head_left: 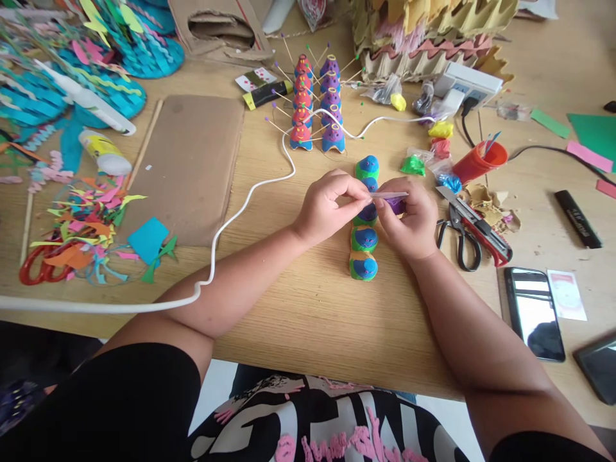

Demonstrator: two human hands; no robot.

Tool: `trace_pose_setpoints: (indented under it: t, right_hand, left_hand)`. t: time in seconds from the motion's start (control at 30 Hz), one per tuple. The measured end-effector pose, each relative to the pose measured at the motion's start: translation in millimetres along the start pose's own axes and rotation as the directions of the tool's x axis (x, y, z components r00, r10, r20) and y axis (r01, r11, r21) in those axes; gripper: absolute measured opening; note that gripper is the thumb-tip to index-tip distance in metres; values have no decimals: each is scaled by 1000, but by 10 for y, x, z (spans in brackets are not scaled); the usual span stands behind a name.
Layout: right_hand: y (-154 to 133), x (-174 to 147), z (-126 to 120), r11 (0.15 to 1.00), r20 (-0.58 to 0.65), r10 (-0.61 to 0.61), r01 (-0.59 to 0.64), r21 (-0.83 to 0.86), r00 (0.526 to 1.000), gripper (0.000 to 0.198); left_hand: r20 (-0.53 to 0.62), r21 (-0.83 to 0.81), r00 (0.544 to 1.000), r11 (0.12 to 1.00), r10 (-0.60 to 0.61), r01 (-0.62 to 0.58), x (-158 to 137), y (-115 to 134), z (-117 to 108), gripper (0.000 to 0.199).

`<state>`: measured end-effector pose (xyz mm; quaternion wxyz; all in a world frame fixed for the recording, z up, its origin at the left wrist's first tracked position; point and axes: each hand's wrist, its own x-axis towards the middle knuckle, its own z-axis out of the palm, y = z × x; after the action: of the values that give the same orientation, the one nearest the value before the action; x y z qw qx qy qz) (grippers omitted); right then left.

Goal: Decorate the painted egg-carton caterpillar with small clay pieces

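Observation:
My left hand [334, 204] is closed in a pinch, with thumb and forefinger at one end of a thin whitish strip [392, 194]. My right hand [409, 221] has its fingers curled around a purple lump [396, 205] that looks like modelling clay. The strip lies across it, close to my right thumb. Both hands are held over a row of blue and green painted egg-carton cups [364, 239] with small faces. The middle cups are partly hidden by my fingers.
Red and purple painted cup rows [302, 133] with pins stand farther back. A white cord [250, 199] crosses the table and my left forearm. On the right lie a utility knife [476, 224], scissors [464, 240], an orange cup [481, 160] and a phone [535, 314]. Cardboard [187, 160] lies left.

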<state>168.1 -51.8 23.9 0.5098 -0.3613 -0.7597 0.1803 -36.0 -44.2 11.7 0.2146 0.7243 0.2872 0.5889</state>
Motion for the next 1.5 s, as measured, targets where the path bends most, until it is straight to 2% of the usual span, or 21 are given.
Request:
trace_pose_setpoints:
  t: [0.27, 0.43, 0.63, 0.87, 1.17, 1.3, 1.5]
  right_hand:
    - [-49, 17, -14, 998, 16, 41, -40, -49, 999, 23]
    - [-14, -18, 9, 995, 5, 96, -96, 18, 995, 29]
    - [-19, -30, 23, 990, -22, 124, -122, 72, 992, 30]
    - [-30, -40, 34, 968, -24, 232, -228, 108, 972, 39]
    - [-86, -13, 2, 982, -15, 168, -166, 85, 986, 45]
    - [-88, -15, -6, 990, -59, 142, -141, 18, 988, 46]
    - [103, -22, 12, 973, -160, 226, -216, 74, 961, 46]
  left_hand:
    - [-11, -19, 1000, 1000, -10, 9, -21, -24, 20, 12]
    - [2, 15, 999, 998, -53, 53, -26, -40, 13, 16]
    - [-10, -2, 999, 999, -49, 49, -33, -46, 20, 16]
    - [2, -16, 986, 985, -169, 169, -16, -8, 9, 21]
    - [14, -52, 983, 982, -182, 183, -22, -12, 17, 22]
    - [9, -69, 987, 985, -157, 158, -19, 7, 21, 23]
    - [-47, -128, 957, 952, -286, 278, -3, -65, 25, 27]
